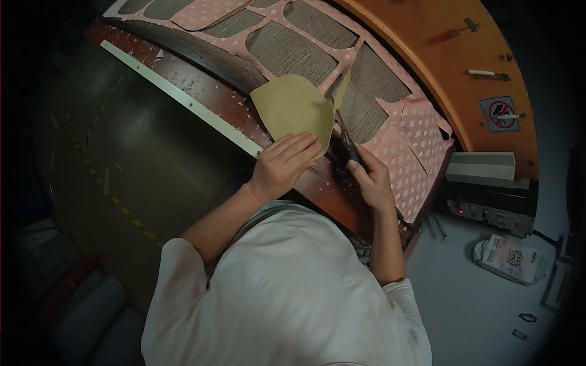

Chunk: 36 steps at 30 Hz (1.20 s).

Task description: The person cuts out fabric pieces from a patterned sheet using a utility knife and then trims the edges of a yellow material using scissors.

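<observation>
We're pressing our left hand (284, 165) flat on the near edge of the tan pattern piece (293, 110), fingers stretched out and grasping nothing, just pinning it down. The pattern piece is lying on the pink dotted sheet (409, 146), over one of the cut-out holes where the grey board is showing through. Its right edge is curling up a bit. Our right hand (372, 180) is clenching a dark tool (349, 146) just beside that right edge. We're honestly struggling to make out the tip, since it's blending into the dark gap and the fingers are covering most of the handle. A white strip (183, 97) is running diagonally off to the left, among pale scraps. On the far right, a red-handled screwdriver (455, 32) and a warning sticker (499, 114) are sitting on the orange surface (427, 55), well apart from our hands. The picture's corners are fading to black, so the far left is mostly unreadable.
</observation>
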Available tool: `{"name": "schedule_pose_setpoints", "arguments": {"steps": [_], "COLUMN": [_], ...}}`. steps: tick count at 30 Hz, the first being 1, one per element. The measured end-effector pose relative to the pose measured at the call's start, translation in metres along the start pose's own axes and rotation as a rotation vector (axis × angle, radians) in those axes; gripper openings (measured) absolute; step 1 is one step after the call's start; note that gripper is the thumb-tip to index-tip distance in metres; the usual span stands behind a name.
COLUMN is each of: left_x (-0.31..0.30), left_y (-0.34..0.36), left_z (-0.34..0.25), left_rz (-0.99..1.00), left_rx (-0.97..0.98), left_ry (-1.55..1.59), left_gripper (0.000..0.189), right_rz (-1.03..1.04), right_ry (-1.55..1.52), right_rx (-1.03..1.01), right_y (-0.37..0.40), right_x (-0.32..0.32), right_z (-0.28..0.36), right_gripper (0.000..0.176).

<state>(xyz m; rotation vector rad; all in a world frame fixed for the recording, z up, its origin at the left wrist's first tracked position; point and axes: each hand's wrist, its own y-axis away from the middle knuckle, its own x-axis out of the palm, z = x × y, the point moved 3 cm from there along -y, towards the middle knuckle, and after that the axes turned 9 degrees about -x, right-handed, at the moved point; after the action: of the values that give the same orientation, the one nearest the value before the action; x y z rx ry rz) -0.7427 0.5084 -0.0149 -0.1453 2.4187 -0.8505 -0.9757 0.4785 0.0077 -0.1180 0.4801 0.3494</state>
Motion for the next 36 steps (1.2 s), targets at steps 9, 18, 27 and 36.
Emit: {"name": "schedule_pose_setpoints", "arguments": {"steps": [9, 18, 27, 36], "left_x": [0.0, 0.002, 0.002, 0.005], "left_y": [0.001, 0.003, 0.01, 0.024], "left_z": [-0.001, -0.001, -0.004, 0.0], "left_rz": [0.0, -0.017, -0.012, 0.084], "left_rx": [-0.002, -0.004, 0.006, -0.042], "left_ry": [-0.009, -0.016, -0.025, -0.165], "left_gripper": [0.033, 0.03, 0.031, 0.047], "right_rz": [0.005, -0.023, -0.213, -0.342], "right_ry": [-0.004, 0.033, -0.553, -0.575], "right_rx": [0.041, -0.066, -0.103, -0.008], "right_y": [-0.004, -0.002, 0.018, 0.063], "right_x": [0.003, 0.005, -0.017, -0.02], "right_z": [-0.005, 0.0, 0.018, -0.012], "right_gripper": [0.046, 0.046, 0.048, 0.045]}}
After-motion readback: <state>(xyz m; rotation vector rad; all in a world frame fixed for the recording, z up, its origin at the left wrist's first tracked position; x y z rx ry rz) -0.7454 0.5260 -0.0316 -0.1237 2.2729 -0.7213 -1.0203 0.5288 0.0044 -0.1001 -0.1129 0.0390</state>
